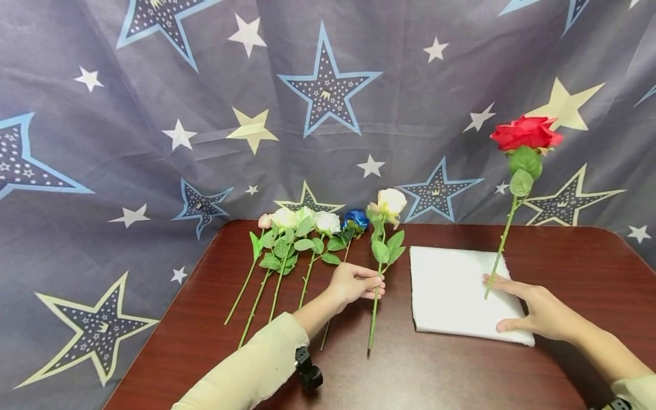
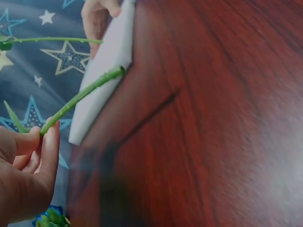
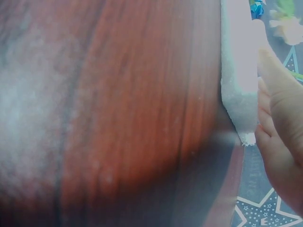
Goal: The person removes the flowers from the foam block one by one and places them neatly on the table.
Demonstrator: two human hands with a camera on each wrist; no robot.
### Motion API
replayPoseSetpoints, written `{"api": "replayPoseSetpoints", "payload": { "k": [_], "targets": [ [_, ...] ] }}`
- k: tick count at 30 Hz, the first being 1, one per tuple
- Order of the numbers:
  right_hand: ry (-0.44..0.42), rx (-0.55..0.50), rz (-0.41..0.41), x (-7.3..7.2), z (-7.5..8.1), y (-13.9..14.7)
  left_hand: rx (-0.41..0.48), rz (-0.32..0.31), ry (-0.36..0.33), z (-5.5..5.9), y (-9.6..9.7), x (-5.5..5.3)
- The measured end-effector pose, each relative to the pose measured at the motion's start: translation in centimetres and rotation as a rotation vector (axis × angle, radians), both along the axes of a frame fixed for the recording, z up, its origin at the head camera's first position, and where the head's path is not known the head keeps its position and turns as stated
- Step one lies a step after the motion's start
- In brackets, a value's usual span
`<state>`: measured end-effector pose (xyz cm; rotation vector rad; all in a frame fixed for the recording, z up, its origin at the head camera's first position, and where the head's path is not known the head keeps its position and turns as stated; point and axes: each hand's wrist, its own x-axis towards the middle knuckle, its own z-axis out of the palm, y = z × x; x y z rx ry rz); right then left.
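My left hand (image 1: 355,285) pinches the green stem of a cream rose (image 1: 392,203) between thumb and fingers. In the left wrist view the cut end of that stem (image 2: 90,91) points out past the hand, above the table and its shadow. A red rose (image 1: 528,134) stands tilted, its stem foot in a white foam block (image 1: 446,290). My right hand (image 1: 548,312) rests on the right part of this block, thumb and fingers spread, the fingertips beside the red rose's stem. In the right wrist view the right hand (image 3: 284,123) lies along the foam's face.
Left of the cream rose, several white and pale roses (image 1: 284,218), a pink bud (image 1: 265,221) and a blue rose (image 1: 356,220) lie on the brown table (image 1: 379,378). A grey star-print cloth (image 1: 287,165) hangs behind the table's far edge.
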<state>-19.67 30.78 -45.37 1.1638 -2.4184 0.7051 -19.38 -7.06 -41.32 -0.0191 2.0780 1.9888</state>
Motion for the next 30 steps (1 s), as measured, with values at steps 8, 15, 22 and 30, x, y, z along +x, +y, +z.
{"api": "replayPoseSetpoints", "payload": {
  "k": [8,15,22,30],
  "targets": [
    [-0.006,-0.015,0.028,-0.1,0.1,0.0,-0.106,0.04,-0.073,-1.2,-0.9,0.3],
    [-0.009,-0.018,0.035,-0.2,0.0,0.0,-0.104,0.081,-0.124,-1.8,-1.8,-0.1],
    [-0.018,-0.014,0.037,-0.2,0.2,-0.1,-0.096,0.123,-0.142,-1.6,-2.9,-1.2],
    [-0.013,-0.008,0.026,-0.2,-0.1,0.1,-0.187,0.089,-0.16,-1.6,-3.1,-1.5]
  ]
}}
